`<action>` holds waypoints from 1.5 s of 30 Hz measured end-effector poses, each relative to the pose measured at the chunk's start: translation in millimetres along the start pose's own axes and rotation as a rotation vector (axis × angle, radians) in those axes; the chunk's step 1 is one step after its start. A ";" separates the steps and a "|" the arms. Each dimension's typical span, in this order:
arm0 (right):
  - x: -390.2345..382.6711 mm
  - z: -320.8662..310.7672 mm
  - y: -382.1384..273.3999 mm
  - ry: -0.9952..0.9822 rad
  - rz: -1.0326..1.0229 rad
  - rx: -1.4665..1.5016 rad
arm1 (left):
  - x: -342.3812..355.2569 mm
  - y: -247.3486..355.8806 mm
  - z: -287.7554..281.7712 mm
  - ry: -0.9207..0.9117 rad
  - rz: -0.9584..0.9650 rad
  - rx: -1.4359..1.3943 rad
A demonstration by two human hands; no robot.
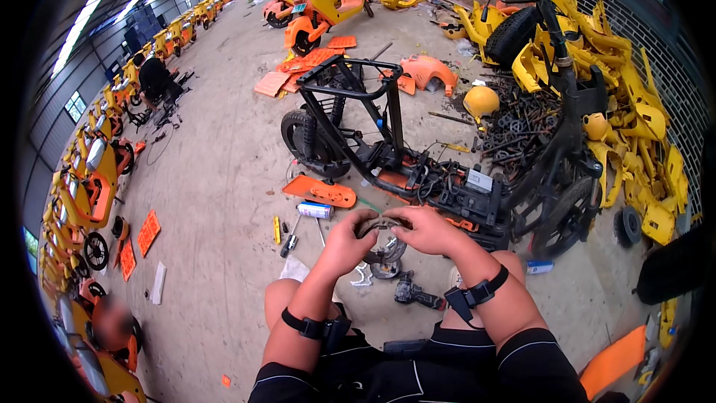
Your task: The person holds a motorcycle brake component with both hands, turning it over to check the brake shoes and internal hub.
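Note:
Between my hands, above the floor and in front of my knees, is a dark, worn metal ring (382,257) that looks like a pair of brake shoes. My left hand (347,243) grips its left side, and my right hand (428,230) is closed on its upper right edge. Both thumbs lie toward the ring's inside. Under it on the floor rests a round metal part (386,272), partly covered. A dark cordless power tool (416,292) lies just right of that. Left of my hands are a blue-and-white spray can (315,210), a screwdriver (289,244) and a thin yellow tool (277,230).
A stripped black scooter frame (388,116) stands ahead, its wheels on. Orange panels (319,191) lie beside it. Yellow body panels (641,157) and dark metal parts (522,123) are heaped at right. Scooters (93,183) line the left, where another person (155,78) crouches.

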State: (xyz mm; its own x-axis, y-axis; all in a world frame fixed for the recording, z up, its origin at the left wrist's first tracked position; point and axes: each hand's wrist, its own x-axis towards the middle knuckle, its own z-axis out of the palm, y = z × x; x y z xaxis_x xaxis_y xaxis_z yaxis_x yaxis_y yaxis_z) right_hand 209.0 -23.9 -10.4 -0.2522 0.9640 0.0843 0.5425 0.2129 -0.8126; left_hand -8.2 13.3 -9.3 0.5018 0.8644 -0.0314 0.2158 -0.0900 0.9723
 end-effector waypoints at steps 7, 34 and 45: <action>-18.7 4.1 -15.2 0.017 -0.008 0.040 | -22.3 6.2 2.5 0.002 0.024 0.030; -9.4 -1.4 -2.9 0.000 0.098 0.255 | -7.2 6.3 3.3 -0.025 0.023 0.035; 4.7 -6.0 11.8 0.002 0.064 0.303 | 9.1 7.9 -2.7 -0.045 0.023 0.055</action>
State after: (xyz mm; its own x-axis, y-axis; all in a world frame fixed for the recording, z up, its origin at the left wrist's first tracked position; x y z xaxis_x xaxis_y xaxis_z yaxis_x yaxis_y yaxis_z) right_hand 219.0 -15.9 -16.1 -0.2235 0.9743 0.0281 0.2936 0.0948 -0.9512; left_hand -4.1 21.8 -1.3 0.5438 0.8390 -0.0208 0.2492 -0.1378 0.9586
